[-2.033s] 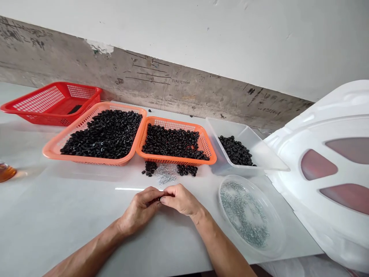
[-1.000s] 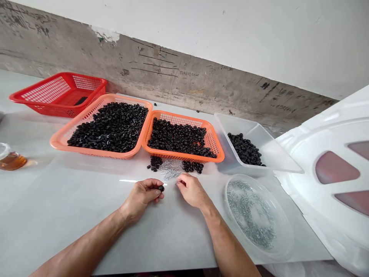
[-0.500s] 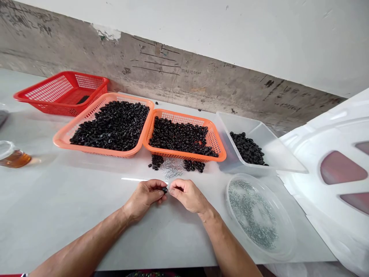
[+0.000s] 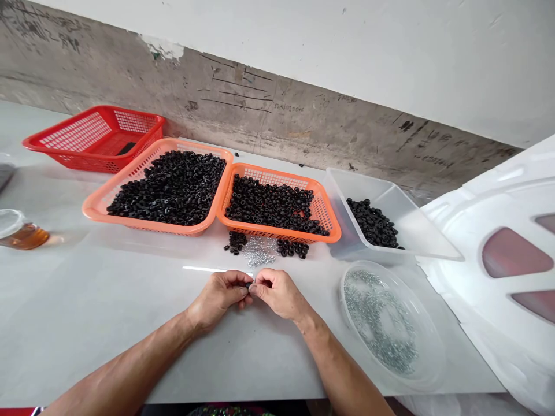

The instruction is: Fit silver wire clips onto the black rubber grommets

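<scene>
Between its thumb and fingers, my left hand [image 4: 221, 296] pinches a small black round part [image 4: 248, 285], mostly covered by the fingertips. My right hand [image 4: 280, 292] is closed in a pinch against that part, its fingertips meeting the left ones. Whatever the right fingers hold is too small and hidden to make out. Just beyond the hands lie a pile of tiny silvery pieces [image 4: 259, 252], small black pieces [image 4: 236, 242] to its left and black rings [image 4: 293, 249] to its right.
Orange baskets [image 4: 191, 231] of black parts stand behind, with a red basket [image 4: 65, 153] further left. On the right are a clear bin [image 4: 411, 231] with black rings and a round clear tub [image 4: 427, 323] of silvery pieces. A cup of amber liquid [image 4: 26, 237] stands left.
My right fingertips have moved slightly left, closing the small gap to the black part in my left hand. The left hand stays nearly in place.
</scene>
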`<action>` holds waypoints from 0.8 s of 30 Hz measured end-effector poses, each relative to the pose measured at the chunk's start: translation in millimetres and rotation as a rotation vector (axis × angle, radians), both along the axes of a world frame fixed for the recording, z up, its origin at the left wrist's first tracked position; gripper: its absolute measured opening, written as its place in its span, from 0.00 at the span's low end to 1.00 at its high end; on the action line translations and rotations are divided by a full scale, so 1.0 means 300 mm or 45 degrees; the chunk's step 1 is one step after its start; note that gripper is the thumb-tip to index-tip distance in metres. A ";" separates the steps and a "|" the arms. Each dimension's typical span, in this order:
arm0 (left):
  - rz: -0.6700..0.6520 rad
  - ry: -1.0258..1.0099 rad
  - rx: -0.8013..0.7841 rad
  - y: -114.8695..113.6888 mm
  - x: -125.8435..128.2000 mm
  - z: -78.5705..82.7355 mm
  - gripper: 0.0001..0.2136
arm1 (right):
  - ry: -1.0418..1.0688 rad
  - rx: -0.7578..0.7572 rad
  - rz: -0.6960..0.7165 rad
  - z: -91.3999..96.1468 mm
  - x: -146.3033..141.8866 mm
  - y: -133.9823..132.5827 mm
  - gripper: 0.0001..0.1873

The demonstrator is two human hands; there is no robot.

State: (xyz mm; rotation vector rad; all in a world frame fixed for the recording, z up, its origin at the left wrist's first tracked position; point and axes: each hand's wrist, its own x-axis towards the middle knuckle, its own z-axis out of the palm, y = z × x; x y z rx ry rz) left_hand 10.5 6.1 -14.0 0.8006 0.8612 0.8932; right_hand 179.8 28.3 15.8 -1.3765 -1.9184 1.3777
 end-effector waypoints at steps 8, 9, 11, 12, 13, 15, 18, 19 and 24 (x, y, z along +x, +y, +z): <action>-0.014 -0.136 -0.074 -0.001 -0.005 0.011 0.08 | 0.205 -0.127 0.060 -0.037 0.020 0.023 0.16; -0.008 -0.156 -0.083 0.000 -0.005 0.014 0.08 | 0.228 -0.149 0.054 -0.042 0.023 0.026 0.16; -0.005 -0.196 -0.096 0.000 -0.006 0.020 0.08 | 0.262 -0.172 0.041 -0.045 0.026 0.028 0.17; -0.007 -0.216 -0.102 0.000 -0.006 0.022 0.08 | 0.263 -0.164 0.036 -0.043 0.027 0.028 0.17; -0.009 -0.235 -0.111 0.000 -0.007 0.024 0.08 | 0.251 -0.140 0.031 -0.038 0.028 0.029 0.17; -0.012 -0.271 -0.135 0.000 -0.009 0.025 0.08 | 0.190 -0.061 0.021 -0.025 0.030 0.030 0.16; -0.004 -0.314 -0.171 0.000 -0.011 0.025 0.08 | 0.070 0.081 -0.005 -0.007 0.031 0.036 0.13; -0.006 -0.326 -0.179 0.001 -0.011 0.024 0.09 | 0.032 0.141 -0.016 -0.003 0.030 0.040 0.11; -0.129 -0.353 -0.196 -0.001 -0.009 0.023 0.09 | -0.220 0.671 0.085 0.015 -0.022 0.094 0.06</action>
